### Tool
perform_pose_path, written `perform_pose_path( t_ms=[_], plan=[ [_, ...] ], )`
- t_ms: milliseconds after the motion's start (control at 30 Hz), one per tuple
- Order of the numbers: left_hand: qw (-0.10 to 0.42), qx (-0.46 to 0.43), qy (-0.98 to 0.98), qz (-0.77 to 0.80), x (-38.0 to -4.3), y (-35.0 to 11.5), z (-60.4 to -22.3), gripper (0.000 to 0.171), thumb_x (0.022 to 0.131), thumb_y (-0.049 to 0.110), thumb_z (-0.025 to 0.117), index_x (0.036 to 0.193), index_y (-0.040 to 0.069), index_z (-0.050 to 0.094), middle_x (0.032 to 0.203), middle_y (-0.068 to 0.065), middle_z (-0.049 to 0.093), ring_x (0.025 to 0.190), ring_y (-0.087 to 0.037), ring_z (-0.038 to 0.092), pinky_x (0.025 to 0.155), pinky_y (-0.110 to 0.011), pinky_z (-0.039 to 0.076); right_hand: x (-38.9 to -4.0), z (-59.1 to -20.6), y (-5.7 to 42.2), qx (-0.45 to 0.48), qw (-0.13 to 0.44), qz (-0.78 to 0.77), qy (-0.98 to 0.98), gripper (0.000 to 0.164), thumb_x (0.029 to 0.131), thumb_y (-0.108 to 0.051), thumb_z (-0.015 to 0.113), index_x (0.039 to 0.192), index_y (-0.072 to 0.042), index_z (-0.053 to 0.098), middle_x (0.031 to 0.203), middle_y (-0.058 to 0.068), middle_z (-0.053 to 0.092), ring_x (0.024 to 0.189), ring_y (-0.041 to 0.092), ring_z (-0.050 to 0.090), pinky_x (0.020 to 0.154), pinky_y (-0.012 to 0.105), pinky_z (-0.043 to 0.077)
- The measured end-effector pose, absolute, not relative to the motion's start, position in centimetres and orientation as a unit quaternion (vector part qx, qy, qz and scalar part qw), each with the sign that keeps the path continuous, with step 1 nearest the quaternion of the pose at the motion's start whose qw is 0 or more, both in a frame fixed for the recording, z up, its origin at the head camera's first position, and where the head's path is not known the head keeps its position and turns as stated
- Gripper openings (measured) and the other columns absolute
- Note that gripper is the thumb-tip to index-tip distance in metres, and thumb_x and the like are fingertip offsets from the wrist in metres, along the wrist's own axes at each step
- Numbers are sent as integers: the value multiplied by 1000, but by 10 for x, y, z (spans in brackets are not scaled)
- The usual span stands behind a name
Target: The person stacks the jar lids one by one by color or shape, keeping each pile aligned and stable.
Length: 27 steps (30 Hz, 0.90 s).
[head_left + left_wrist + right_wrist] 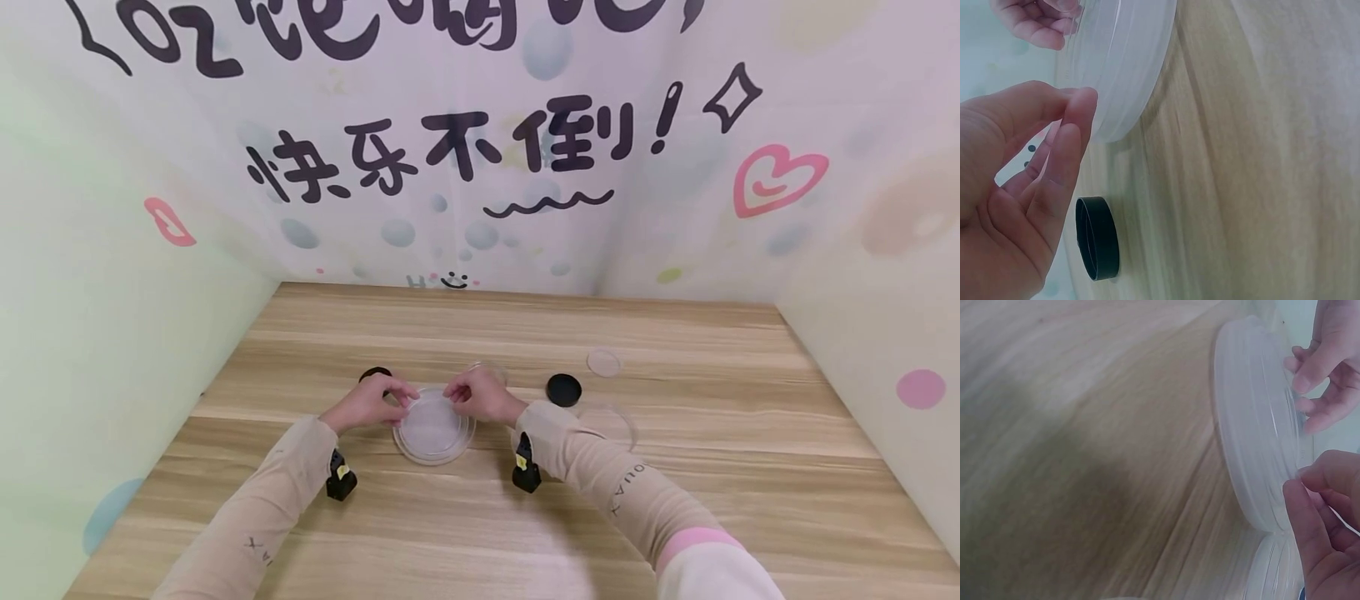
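Observation:
A stack of shallow, clear round plastic dishes lies on the table in front of me, a smaller clear dish nested on a wider clear dish. My left hand is at the upper left rim of the smaller one, thumb and fingers curled at its edge. At the upper right rim, my right hand pinches the edge between thumb and fingertips. In the right wrist view the stack appears edge-on, both hands along its upper side. A black round cap stands just beyond my left hand.
Behind my right hand sits another clear round dish, partly covered by it. To the right are a black round lid, a small clear disc and a larger clear disc. A printed cloth hangs behind the wooden table.

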<state>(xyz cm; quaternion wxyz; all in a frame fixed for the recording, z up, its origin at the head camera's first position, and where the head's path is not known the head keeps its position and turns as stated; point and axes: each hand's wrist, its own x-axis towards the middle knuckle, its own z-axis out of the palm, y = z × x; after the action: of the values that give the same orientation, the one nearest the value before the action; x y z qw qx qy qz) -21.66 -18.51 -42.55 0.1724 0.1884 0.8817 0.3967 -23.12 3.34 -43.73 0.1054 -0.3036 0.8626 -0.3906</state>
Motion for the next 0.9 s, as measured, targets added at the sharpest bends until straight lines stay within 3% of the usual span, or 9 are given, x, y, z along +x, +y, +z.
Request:
perform_pose_path(
  t_ms=[667, 900],
  plan=[
    [157, 190, 891, 381, -214, -183, -424, 23, 75, -3, 63, 98, -3, 64, 82, -7, 60, 62, -11, 56, 54, -24, 50, -233, -441, 33, -304, 110, -390, 862, 17, 72, 10, 59, 87, 5, 64, 76, 9, 62, 69, 10, 53, 62, 15, 46],
    [150, 196, 895, 373, -213, -182, -424, 22, 74, -3, 64, 96, -4, 63, 81, -8, 61, 69, -17, 57, 55, -24, 50, -233, -441, 31, -296, 112, -385, 867, 18, 72, 11, 60, 88, 5, 64, 77, 8, 62, 69, 9, 54, 62, 15, 46]
  ],
)
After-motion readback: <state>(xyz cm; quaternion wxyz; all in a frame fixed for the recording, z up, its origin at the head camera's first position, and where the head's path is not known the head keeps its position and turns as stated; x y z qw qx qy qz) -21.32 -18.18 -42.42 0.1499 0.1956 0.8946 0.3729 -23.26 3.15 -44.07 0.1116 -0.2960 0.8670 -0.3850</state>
